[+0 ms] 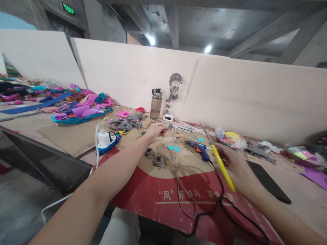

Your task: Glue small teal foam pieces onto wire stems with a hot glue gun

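Observation:
My left hand (157, 131) is closed in a pinch on a small grey felt piece (170, 126). Grey cord (173, 156) trails down from near that piece across the board. My right hand (231, 160) is closed around a yellow-handled tool (222, 166) with a thin metal end, blurred so its kind is unclear. Left of the right hand lies a blue hot glue gun (201, 149) with a black cable. Turquoise felt cutouts (173, 148) and small coils of grey cord (158, 161) lie between the hands.
A water bottle (155, 103) and small digital clock (168, 117) stand at the back, near a grey moon-shaped felt hanging (175, 81). Grey felt pieces (124, 123) and a power strip (108, 144) lie left. A black phone-like slab (268, 182) and a bowl (231, 140) are right.

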`<state>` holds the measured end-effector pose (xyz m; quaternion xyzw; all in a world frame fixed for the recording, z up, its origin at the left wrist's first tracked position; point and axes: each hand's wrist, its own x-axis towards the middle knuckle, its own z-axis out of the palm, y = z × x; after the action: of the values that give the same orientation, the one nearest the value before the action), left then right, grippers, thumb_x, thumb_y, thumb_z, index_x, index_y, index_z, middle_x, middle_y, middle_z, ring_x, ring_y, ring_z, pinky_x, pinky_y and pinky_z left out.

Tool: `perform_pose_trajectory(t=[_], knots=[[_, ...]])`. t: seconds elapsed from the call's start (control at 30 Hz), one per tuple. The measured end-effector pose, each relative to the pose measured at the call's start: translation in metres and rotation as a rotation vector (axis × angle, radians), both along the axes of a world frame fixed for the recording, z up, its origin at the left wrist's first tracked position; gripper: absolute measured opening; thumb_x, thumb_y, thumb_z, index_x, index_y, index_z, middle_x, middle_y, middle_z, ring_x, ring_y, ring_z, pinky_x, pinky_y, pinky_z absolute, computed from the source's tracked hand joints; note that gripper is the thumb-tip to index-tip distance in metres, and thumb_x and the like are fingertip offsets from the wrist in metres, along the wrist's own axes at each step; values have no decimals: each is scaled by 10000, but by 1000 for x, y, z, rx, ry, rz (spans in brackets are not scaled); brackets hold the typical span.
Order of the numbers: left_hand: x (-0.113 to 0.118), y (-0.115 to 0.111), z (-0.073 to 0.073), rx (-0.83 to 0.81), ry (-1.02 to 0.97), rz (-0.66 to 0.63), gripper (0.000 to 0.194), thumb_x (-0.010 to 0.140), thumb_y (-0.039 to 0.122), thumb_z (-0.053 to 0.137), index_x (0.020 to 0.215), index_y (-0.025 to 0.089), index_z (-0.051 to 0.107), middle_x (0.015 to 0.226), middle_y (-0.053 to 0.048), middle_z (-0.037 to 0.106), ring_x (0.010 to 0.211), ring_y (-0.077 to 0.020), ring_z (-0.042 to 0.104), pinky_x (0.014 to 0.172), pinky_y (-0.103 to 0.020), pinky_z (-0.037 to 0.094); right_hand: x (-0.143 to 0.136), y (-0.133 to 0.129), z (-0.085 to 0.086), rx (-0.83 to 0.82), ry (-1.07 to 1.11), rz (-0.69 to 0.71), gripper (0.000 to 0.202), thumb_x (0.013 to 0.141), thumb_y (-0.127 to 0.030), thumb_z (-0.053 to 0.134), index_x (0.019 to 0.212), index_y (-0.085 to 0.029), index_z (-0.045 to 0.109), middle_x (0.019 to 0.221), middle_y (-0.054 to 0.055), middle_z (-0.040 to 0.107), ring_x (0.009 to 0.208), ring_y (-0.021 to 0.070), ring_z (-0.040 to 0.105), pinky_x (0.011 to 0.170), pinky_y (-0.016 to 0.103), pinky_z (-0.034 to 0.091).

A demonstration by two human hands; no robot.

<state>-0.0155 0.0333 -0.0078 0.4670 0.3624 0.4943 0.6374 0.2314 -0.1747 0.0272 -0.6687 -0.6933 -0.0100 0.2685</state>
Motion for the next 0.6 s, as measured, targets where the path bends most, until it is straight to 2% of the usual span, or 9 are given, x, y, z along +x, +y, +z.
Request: perform_pose_trajectory(t=[0.03, 0.1, 0.2, 0.4, 0.6], knots=[[1, -1, 0, -2, -1, 6, 174, 694, 180, 789, 631, 111, 643, 613, -34, 639, 499, -68, 511, 505, -197, 412, -17, 11, 1, 17, 50, 93, 530, 790, -330, 498, 1303, -198, 521, 1227, 115, 659, 1062, 263, 636, 920, 388, 502], [3, -1, 0, -2, -6, 25, 183, 690, 189, 792, 634, 117, 633, 611, -25, 633, 505, -71, 517, 508, -197, 411, -46, 34, 1, 67, 78, 190, 455, 814, -292, 496, 1250, -185, 570, 1218, 101, 666, 1064, 245, 630, 931, 371, 486], [7, -1, -1, 2, -17, 74, 204, 689, 213, 794, 632, 124, 620, 574, -3, 600, 504, -73, 520, 519, -197, 408, -70, 59, -6, 113, 25, 247, 397, 824, -232, 500, 1203, -185, 605, 1157, 93, 684, 1070, 233, 615, 942, 352, 458], [9, -2, -4, 37, -98, 140, 178, 692, 221, 783, 658, 121, 640, 628, -15, 634, 576, -73, 577, 571, -190, 414, -62, 72, -35, 71, -26, 259, 365, 856, -238, 505, 1203, -160, 585, 1141, 122, 665, 1049, 239, 605, 867, 331, 460], [10, -7, -1, 35, -145, 150, 159, 710, 213, 773, 675, 122, 647, 656, -26, 651, 607, -84, 604, 594, -201, 424, -56, 74, -44, 37, -92, 183, 373, 871, -230, 499, 1231, -161, 566, 1080, 119, 659, 945, 227, 618, 832, 323, 450]])
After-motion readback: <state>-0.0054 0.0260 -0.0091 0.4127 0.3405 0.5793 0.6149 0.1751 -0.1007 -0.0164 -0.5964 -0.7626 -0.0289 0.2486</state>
